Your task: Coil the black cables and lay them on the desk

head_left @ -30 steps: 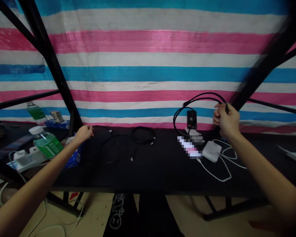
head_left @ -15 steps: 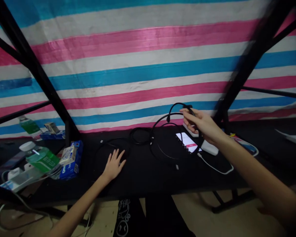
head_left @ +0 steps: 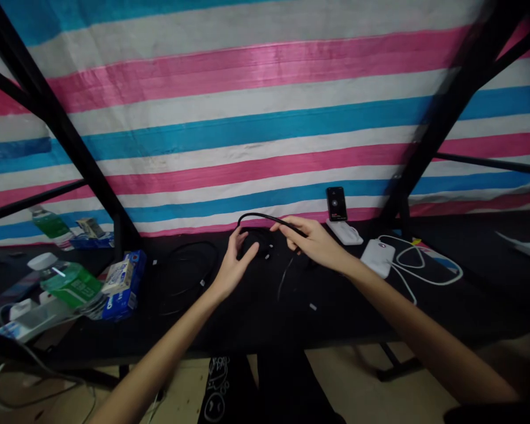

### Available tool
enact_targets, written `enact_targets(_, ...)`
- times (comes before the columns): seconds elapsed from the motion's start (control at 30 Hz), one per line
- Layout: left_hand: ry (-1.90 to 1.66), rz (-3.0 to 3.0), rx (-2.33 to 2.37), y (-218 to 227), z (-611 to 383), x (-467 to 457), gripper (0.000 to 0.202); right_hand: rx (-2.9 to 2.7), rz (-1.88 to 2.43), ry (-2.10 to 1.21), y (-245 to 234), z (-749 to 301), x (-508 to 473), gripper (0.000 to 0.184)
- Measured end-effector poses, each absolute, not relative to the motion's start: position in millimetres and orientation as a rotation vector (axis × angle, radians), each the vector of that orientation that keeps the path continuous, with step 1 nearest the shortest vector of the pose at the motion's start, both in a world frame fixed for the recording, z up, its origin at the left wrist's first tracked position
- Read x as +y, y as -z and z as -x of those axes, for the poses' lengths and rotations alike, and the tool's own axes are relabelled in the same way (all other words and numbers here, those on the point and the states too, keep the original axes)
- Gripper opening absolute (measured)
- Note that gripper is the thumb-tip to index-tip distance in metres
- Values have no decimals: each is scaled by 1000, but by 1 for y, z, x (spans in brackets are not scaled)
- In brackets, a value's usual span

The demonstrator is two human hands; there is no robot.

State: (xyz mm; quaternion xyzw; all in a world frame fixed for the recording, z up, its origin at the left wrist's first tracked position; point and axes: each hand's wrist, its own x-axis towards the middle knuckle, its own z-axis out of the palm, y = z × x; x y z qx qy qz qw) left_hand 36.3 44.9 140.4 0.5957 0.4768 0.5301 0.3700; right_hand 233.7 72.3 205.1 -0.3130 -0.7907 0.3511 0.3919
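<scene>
A black cable (head_left: 260, 216) arches between my two hands above the dark table. My right hand (head_left: 311, 240) is closed on it, with the cable running along under the fingers. At the arch's other end, my left hand (head_left: 234, 265) meets the cable near its fingertips; its thumb stands apart from the curled fingers. Behind the hands, a small black coil (head_left: 261, 234) rests on the table. Left of my left hand lies a larger loose loop of black cable (head_left: 214, 259) with a small pale tag.
A phone (head_left: 336, 203) stands upright at a white stand-like object (head_left: 345, 231). A white power bank (head_left: 378, 257) with white cable lies farther right. On the left are a green drink bottle (head_left: 73, 282), a blue packet (head_left: 130, 294) and a power strip (head_left: 37, 321). Black metal frames (head_left: 79, 153) flank the table.
My left hand has risen from the table to the cable. My right hand has moved left and lower with the cable. The phone now stands upright farther back, its screen dark.
</scene>
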Motion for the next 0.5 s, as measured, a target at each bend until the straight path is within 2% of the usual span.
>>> enact_targets(0.07, -1330, -1345, 1058, -154, -43, 38, 57, -2039, 831, -855, -198, -229, 74, 26)
enact_targets(0.2, -922, -1210, 827, -166, -55, 7, 66, -2010, 898, -865, -176, -219, 74, 26)
enact_targets(0.3, -694, -1289, 942, -161, -58, -14, 59, -1884, 886, -1015, -164, -216, 78, 28)
enact_targets(0.37, -728, -1367, 1095, -155, -47, -23, 47, -1743, 868, -1039, -164, -225, 80, 30)
enact_targets(0.5, -1048, -1242, 1360, -147, 11, -35, 37, -1458, 884, -945, -181, -275, 73, 32)
